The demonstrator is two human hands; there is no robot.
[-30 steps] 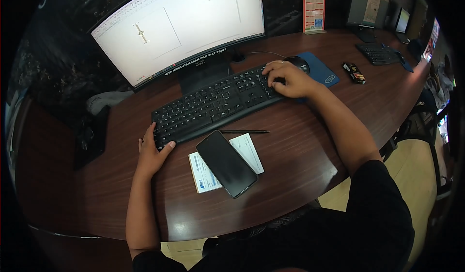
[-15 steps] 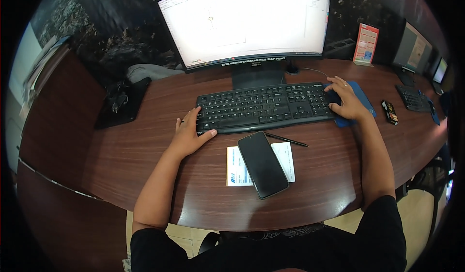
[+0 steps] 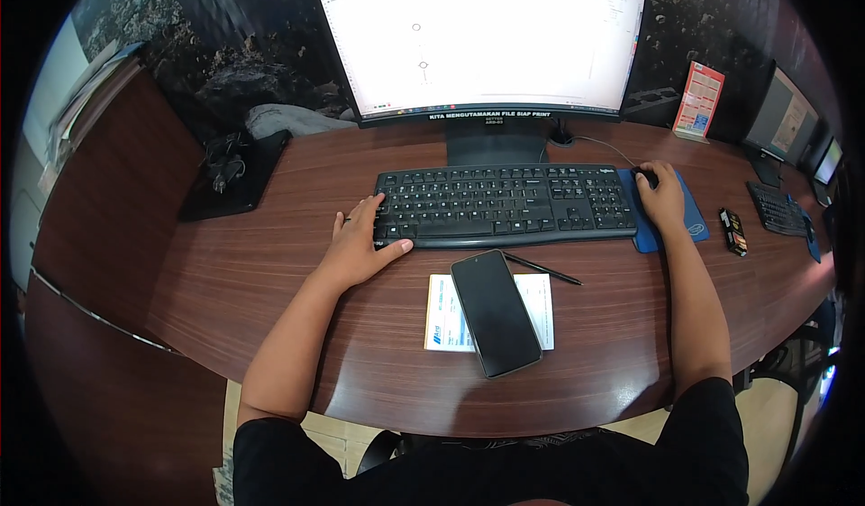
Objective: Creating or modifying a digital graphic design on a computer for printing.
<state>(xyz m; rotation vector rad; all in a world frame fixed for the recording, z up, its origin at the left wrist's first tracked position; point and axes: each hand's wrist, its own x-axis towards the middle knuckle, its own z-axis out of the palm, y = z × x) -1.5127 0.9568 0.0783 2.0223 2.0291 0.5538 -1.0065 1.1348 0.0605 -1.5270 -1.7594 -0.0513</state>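
My left hand (image 3: 361, 246) rests at the left end of a black keyboard (image 3: 505, 207), its fingers spread over the edge keys and its thumb along the front edge. To the right, my right hand (image 3: 663, 198) is wrapped round a dark computer mouse (image 3: 646, 178), most of which the hand hides. Under the mouse lies a blue mouse pad (image 3: 687, 222). Behind the keyboard stands a lit curved monitor (image 3: 487, 46) with a mostly white window and a few small circular shapes.
A black phone (image 3: 496, 315) lies across a white printed pad (image 3: 440, 306), with a dark pen (image 3: 545, 269) beside it. Right of the mouse pad are a small black box (image 3: 733, 232), a red-and-white stand-up card (image 3: 699, 100) and a second keyboard (image 3: 777, 209). Black cables (image 3: 225, 159) sit at the far left.
My right hand has gone from reaching over the keyboard's right end to holding the mouse. My left hand stays at the keyboard. Circular shapes on the screen differ, and the view has shifted slightly.
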